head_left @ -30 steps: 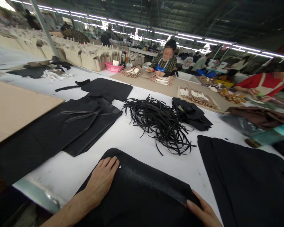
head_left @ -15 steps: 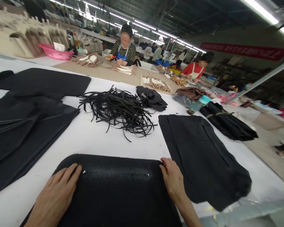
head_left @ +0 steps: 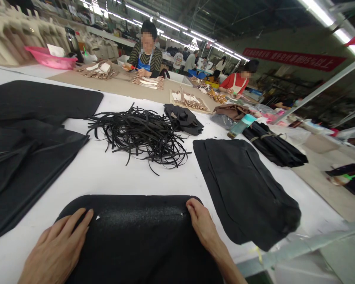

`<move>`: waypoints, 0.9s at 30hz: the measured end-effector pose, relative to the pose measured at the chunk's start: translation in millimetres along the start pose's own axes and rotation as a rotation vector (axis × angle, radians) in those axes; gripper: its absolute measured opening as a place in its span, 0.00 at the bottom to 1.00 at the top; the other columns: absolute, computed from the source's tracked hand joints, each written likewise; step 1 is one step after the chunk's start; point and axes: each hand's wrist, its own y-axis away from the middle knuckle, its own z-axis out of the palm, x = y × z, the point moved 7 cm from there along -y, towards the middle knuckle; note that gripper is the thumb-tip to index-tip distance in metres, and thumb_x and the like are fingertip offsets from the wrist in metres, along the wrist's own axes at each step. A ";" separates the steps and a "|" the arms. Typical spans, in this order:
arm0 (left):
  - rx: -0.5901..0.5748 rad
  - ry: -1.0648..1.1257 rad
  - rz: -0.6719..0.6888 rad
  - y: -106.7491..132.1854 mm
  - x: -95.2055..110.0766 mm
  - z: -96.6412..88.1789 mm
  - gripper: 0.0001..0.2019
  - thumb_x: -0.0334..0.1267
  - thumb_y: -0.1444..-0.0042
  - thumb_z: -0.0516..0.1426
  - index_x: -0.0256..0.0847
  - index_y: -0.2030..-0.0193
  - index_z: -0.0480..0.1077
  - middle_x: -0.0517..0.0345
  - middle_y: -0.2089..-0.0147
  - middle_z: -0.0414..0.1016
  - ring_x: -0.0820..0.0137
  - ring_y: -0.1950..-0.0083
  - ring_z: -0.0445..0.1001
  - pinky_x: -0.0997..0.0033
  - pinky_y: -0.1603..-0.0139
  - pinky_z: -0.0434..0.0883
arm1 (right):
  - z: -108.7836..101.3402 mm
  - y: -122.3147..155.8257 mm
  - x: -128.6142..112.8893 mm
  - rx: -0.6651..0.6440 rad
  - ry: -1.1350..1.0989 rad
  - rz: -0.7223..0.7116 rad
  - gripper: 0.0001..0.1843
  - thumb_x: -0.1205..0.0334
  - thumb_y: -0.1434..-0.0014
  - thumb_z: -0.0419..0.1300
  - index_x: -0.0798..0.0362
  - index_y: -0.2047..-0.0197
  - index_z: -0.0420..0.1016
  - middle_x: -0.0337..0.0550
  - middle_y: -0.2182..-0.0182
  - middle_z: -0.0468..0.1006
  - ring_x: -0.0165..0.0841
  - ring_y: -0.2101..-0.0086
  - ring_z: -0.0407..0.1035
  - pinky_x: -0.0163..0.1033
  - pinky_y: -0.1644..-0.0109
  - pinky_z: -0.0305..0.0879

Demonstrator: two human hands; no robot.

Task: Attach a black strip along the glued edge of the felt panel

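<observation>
A black leather-like panel (head_left: 142, 240) with rounded top corners lies before me on the white tabletop. Two small white marks and a dusty, greyish band run across its upper part. My left hand (head_left: 57, 242) rests on the panel's left side, fingers stretched out flat, the tips beside the left white mark. At the upper right corner, the fingers of my right hand (head_left: 202, 225) are bent and pressed together on the panel near its edge. Beyond the panel is a tangled heap of thin black strips (head_left: 142, 136).
More black panels (head_left: 239, 185) lie to the right, and a stack of black sheets (head_left: 23, 157) lies left. Further back are a folded black piece (head_left: 183, 118), a teal-lidded bottle (head_left: 241, 125), a tied black bundle (head_left: 273, 144) and a pink basin (head_left: 51, 57). Two people work across the table.
The camera view has turned slightly right. My right hand has shifted left from the panel's outer corner onto its surface. My left hand stays on the panel's left side.
</observation>
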 end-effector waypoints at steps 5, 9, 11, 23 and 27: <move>0.003 -0.022 0.000 0.1 -3.4 5.0 0.22 0.40 0.42 0.44 0.43 0.43 0.64 0.47 0.44 0.67 0.53 0.48 0.65 0.52 0.53 0.63 | 4.0 0.7 9.0 -0.041 -0.093 0.074 0.05 0.59 0.43 0.51 0.49 0.69 0.64 0.35 0.75 0.65 0.32 0.72 0.61 0.36 0.69 0.56; 0.011 -0.030 -0.021 -0.3 -5.2 3.9 0.22 0.41 0.41 0.43 0.42 0.43 0.64 0.47 0.44 0.67 0.53 0.48 0.65 0.51 0.52 0.63 | 8.1 -0.3 13.9 -0.038 -0.106 0.129 0.05 0.59 0.49 0.57 0.48 0.68 0.65 0.34 0.76 0.65 0.32 0.73 0.61 0.35 0.69 0.56; 0.019 -0.030 -0.020 -1.5 -5.1 0.8 0.22 0.41 0.41 0.43 0.40 0.43 0.64 0.45 0.45 0.67 0.52 0.49 0.65 0.50 0.53 0.63 | 8.2 -2.6 12.1 -0.013 -0.087 0.129 0.04 0.60 0.50 0.56 0.48 0.68 0.65 0.34 0.76 0.65 0.32 0.73 0.61 0.35 0.70 0.56; 0.032 -0.063 0.001 -9.3 0.1 -10.6 0.22 0.40 0.41 0.43 0.36 0.44 0.65 0.41 0.46 0.68 0.50 0.49 0.64 0.49 0.52 0.62 | 7.1 -16.6 8.9 -0.022 -0.135 0.091 0.02 0.63 0.51 0.54 0.49 0.70 0.64 0.32 0.77 0.64 0.30 0.73 0.61 0.34 0.70 0.53; 0.018 -0.064 -0.004 -6.5 -6.9 -2.6 0.22 0.42 0.41 0.42 0.40 0.44 0.65 0.43 0.46 0.67 0.51 0.49 0.64 0.50 0.52 0.62 | 8.7 -16.3 9.5 -0.032 -0.139 0.079 0.02 0.64 0.50 0.52 0.49 0.71 0.64 0.32 0.77 0.63 0.30 0.73 0.61 0.34 0.70 0.53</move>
